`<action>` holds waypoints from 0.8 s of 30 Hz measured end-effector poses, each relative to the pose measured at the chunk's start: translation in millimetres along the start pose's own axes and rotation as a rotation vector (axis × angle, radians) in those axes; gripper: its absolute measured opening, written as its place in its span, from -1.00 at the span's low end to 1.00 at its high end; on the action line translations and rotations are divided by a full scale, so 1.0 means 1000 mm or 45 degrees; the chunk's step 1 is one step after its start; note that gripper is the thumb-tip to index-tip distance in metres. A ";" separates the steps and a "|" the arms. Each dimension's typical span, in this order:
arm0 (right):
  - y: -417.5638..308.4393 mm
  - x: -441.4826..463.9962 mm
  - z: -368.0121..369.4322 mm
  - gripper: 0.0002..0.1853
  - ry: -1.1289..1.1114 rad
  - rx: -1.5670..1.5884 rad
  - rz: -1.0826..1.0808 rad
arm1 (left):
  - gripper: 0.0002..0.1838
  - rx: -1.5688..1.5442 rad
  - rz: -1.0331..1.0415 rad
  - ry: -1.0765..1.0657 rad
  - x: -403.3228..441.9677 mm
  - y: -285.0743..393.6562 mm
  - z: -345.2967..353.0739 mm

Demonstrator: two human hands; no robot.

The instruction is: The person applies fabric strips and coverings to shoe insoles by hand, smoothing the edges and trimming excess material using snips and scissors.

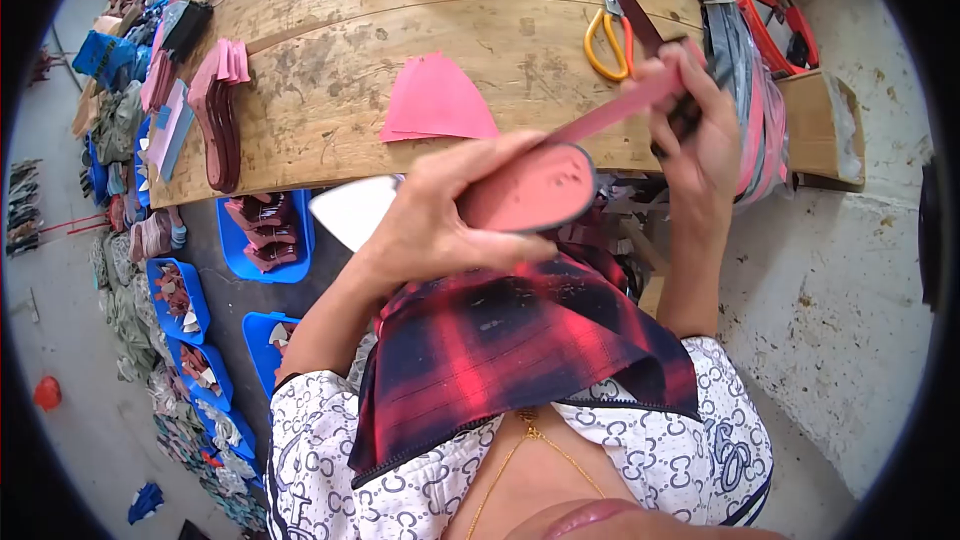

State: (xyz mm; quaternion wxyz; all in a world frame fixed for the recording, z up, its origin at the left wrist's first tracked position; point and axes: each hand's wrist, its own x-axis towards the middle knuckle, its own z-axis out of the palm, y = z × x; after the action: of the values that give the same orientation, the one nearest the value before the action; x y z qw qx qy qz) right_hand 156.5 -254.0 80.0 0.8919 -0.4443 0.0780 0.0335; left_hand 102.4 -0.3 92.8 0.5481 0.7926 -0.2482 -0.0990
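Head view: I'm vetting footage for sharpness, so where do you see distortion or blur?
In the head view, fisheye distortion bows the plank lines of the brown wooden tabletop and black fills the corners; same head view, the right hand and narrow pink strip it holds look motion-blurred, while the yellow-orange-handled metal scissors look sharper.

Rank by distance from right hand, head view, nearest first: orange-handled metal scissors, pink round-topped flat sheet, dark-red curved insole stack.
1. Scissors: left of and beyond the right hand.
2. Pink sheet: farther left, near the table's front edge.
3. Insole stack: far left.
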 end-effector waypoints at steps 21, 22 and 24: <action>0.012 0.050 0.047 -0.81 0.027 -0.577 -0.597 | -0.59 -1.034 -0.047 0.573 0.136 -0.015 0.008; 0.015 0.041 0.054 -0.81 0.004 -0.525 -0.631 | -0.63 -1.297 -0.187 0.485 0.136 -0.019 0.004; 0.027 0.022 0.059 -0.80 -0.026 -0.474 -0.662 | -0.68 -1.307 -0.152 0.502 0.132 -0.032 0.007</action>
State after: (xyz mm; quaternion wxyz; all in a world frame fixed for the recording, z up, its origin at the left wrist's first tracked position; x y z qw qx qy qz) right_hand 181.0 -191.5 90.1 0.7747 -0.6045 -0.0546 -0.1775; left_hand 221.8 -63.6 76.0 0.8937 0.4397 -0.0154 -0.0880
